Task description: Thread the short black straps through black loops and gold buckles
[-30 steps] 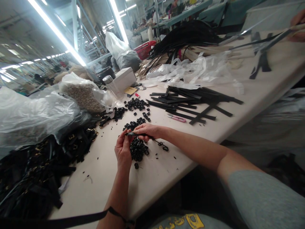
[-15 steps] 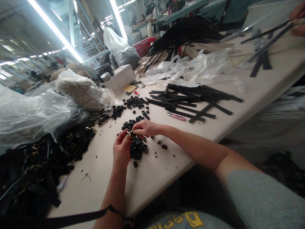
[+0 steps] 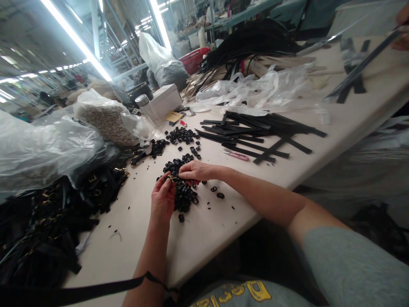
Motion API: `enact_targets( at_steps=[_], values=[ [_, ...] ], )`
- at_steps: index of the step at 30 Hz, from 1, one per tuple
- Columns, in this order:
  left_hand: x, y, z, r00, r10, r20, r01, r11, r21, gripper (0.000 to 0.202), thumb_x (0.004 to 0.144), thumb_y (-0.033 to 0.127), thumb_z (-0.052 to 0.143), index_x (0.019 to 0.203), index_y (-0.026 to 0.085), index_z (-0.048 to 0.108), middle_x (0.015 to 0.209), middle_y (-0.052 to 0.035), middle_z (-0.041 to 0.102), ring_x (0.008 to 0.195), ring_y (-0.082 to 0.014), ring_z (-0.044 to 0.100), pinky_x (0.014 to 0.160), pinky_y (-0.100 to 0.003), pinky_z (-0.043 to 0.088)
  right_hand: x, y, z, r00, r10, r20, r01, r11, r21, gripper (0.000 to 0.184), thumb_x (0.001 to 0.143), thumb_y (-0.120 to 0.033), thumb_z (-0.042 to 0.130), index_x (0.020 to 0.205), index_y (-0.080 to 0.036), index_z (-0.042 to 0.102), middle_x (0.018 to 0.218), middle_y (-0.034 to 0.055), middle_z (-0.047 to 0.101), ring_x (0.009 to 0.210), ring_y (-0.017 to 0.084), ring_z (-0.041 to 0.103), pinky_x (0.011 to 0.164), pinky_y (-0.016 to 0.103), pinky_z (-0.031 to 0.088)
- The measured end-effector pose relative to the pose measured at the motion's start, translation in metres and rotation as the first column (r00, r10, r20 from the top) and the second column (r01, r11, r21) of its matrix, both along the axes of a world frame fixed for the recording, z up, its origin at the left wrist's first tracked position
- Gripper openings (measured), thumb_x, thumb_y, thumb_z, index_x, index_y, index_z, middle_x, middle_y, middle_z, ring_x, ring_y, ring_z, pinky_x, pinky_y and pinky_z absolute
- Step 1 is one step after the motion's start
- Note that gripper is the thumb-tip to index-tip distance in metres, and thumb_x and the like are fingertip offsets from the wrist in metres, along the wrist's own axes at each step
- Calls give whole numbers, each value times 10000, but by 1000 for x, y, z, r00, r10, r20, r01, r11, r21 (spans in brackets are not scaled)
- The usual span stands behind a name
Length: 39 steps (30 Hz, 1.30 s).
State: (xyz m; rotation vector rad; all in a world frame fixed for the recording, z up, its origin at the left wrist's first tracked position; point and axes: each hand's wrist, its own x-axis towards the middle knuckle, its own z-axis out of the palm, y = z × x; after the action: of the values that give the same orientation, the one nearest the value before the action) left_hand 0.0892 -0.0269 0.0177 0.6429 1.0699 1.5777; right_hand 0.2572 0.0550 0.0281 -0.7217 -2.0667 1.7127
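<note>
Over a pile of small black loops (image 3: 185,198), my two hands meet at a small gold-coloured buckle (image 3: 173,178). My left hand (image 3: 163,197) pinches it between thumb and fingertips. From the right, my right hand (image 3: 195,171) has its fingers closed on a short dark piece beside the buckle, which looks like a black strap end; the fingers partly hide it. A long black strap (image 3: 111,288) crosses my left forearm at the bottom. A few loose loops (image 3: 220,195) lie right of the pile.
Black strips (image 3: 255,130) and pink-handled thread snips (image 3: 236,155) lie to the right. Straps with gold buckles (image 3: 47,217) heap at left, below plastic bags (image 3: 51,149). A bottle (image 3: 147,108) and white box (image 3: 166,100) stand behind. Another person's hand (image 3: 401,40) holds a strip.
The buckle has turned between my fingers and shows less of its gold. My hands stay nearly in place. At far right, the other person's hand and strip have shifted.
</note>
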Motion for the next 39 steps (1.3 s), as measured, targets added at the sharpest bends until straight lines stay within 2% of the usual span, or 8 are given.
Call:
enact_targets(
  at_steps=[5, 7, 11, 15, 22, 27, 31, 39],
  values=[
    [2, -1, 3, 997, -62, 46, 65, 996, -67, 347, 586, 184, 835, 912, 135, 729, 722, -24, 676, 575, -55, 593, 520, -107, 468, 2, 0, 2, 1000, -7, -20, 10, 990, 139, 170, 881, -264, 503, 820, -130, 588, 551, -59, 539, 408, 24, 398, 429, 149, 315],
    [5, -2, 4, 995, -81, 51, 85, 992, -91, 325, 582, 162, 835, 887, 130, 728, 724, -23, 675, 568, -49, 589, 536, -107, 481, 2, -1, 4, 1000, 0, -15, 3, 988, 154, 172, 883, -259, 500, 824, -125, 592, 542, -61, 527, 416, 27, 399, 431, 151, 313],
    [6, -3, 5, 991, -121, 57, 127, 987, -100, 287, 607, 146, 815, 878, 129, 720, 686, -17, 655, 553, -51, 577, 513, -108, 476, 3, -4, 8, 1000, 26, -17, -24, 996, 82, 143, 869, -224, 490, 842, -121, 586, 569, -54, 532, 446, 40, 439, 432, 153, 341],
    [4, -3, 6, 986, -141, 84, 148, 985, -84, 301, 606, 156, 806, 893, 136, 715, 728, -26, 665, 551, -48, 568, 483, -105, 460, 6, -5, 10, 992, 123, -11, -122, 992, 23, 120, 829, -167, 493, 871, -121, 596, 604, -48, 551, 478, 44, 477, 449, 148, 377],
    [0, -2, 4, 981, -171, 91, 178, 981, -81, 396, 579, 149, 811, 955, 138, 687, 743, -29, 675, 572, -56, 599, 522, -109, 479, 4, -7, 7, 974, 201, -103, -202, 979, 5, 191, 874, -293, 511, 831, -119, 577, 574, -54, 526, 431, 31, 424, 412, 147, 343],
    [1, -3, 2, 978, -207, 28, 209, 974, -87, 390, 561, 180, 839, 901, 170, 649, 739, -23, 683, 604, -91, 633, 542, -146, 495, 3, -7, 6, 979, 185, -81, -183, 983, 28, 325, 870, -427, 534, 761, -123, 569, 559, -47, 519, 421, 35, 430, 393, 151, 319],
    [2, -4, 2, 981, -188, -42, 185, 981, -65, 359, 549, 203, 856, 804, 184, 604, 701, 3, 669, 606, -101, 634, 579, -174, 504, 3, -6, 3, 990, 138, -39, -135, 989, 62, 391, 856, -495, 533, 759, -120, 586, 526, -52, 492, 412, 35, 411, 390, 156, 292],
    [2, -6, 2, 976, -188, -113, 185, 982, -40, 298, 587, 228, 835, 796, 176, 630, 763, 3, 667, 641, -87, 615, 605, -178, 497, 4, -4, 3, 995, 99, -11, -96, 986, 134, 304, 811, -401, 549, 723, -114, 598, 553, -45, 488, 494, 56, 429, 470, 174, 316]
  ],
)
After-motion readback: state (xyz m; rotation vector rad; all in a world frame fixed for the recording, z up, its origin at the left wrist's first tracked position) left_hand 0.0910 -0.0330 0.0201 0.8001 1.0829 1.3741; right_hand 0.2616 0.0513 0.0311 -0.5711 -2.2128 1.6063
